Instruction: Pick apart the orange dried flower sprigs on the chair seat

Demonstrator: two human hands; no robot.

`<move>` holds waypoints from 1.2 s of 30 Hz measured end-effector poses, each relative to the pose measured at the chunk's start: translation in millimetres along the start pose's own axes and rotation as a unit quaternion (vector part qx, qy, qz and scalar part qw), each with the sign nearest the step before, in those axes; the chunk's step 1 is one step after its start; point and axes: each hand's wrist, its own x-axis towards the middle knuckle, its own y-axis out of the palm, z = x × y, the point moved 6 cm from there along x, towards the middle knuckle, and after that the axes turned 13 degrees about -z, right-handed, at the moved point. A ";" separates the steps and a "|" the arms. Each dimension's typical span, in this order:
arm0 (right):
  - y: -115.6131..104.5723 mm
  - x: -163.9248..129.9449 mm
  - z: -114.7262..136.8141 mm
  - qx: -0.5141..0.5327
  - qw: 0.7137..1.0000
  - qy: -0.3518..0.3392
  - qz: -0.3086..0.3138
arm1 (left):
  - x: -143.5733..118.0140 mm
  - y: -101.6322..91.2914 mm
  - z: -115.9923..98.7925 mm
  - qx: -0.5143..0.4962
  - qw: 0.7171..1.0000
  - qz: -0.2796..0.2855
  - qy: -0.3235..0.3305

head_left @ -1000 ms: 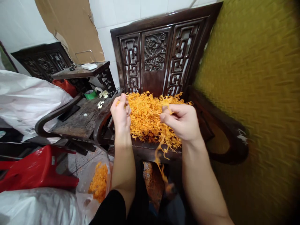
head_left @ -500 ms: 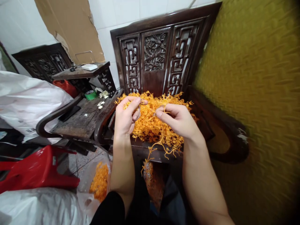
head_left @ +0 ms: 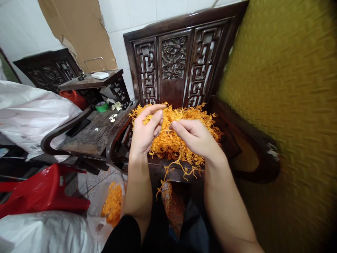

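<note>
A heap of orange, branching plastic-looking strands fills the seat of a dark carved wooden chair. Over it, my right hand pinches a strand between thumb and fingertips. My left hand is just left of it, thumb against curled fingers and index finger stretched forward. A thin orange piece runs between the two hands, and its left end goes into my left fingers, which partly hide it. Below my right hand, a long branched orange strand dangles past the seat's front edge.
A clear bag of orange pieces lies on the floor beside a red plastic stool. Left, a second wooden chair bears green tape and small pale flower shapes. White sacks stand far left; a yellow textured surface rises right.
My right hand has shifted slightly left and down, closer to my left hand. My left hand has moved a little right. The dangling strand has swung slightly left.
</note>
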 end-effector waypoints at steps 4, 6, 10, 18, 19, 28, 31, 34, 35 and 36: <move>3.4 -1.3 2.0 -0.038 0.999 -0.022 0.023 | -0.6 2.4 3.4 0.110 0.992 0.036 0.051; 4.5 -2.3 1.9 -0.058 0.997 -0.030 0.029 | -0.8 1.9 0.9 0.164 0.982 0.036 0.091; 5.3 -3.2 3.9 -0.085 0.995 -0.037 0.033 | -1.5 2.4 -5.3 0.191 0.971 0.031 0.138; 1.7 -6.9 19.9 -0.068 0.993 -0.074 0.066 | 6.3 -5.0 -0.8 0.119 0.978 -0.085 0.150; 1.5 -9.5 23.7 -0.050 0.992 -0.083 0.086 | 11.2 -14.9 0.1 0.087 0.977 -0.132 0.145; -7.9 -13.0 36.1 0.007 0.990 -0.137 0.045 | 21.9 -53.5 -8.8 -0.061 0.977 -0.196 0.058; -2.8 -13.2 33.9 0.059 0.986 -0.151 0.044 | 11.6 -41.5 -16.2 -0.060 0.982 -0.171 0.054; -0.3 -13.9 32.6 0.099 0.984 -0.140 0.053 | 6.1 -36.9 -22.8 -0.058 0.988 -0.135 0.046; -0.7 -14.6 33.5 0.103 0.984 -0.137 0.054 | 4.7 -37.7 -25.7 -0.055 0.990 -0.124 0.047; -1.6 -15.9 35.2 0.103 0.984 -0.136 0.057 | 3.0 -39.3 -29.4 -0.051 0.991 -0.114 0.052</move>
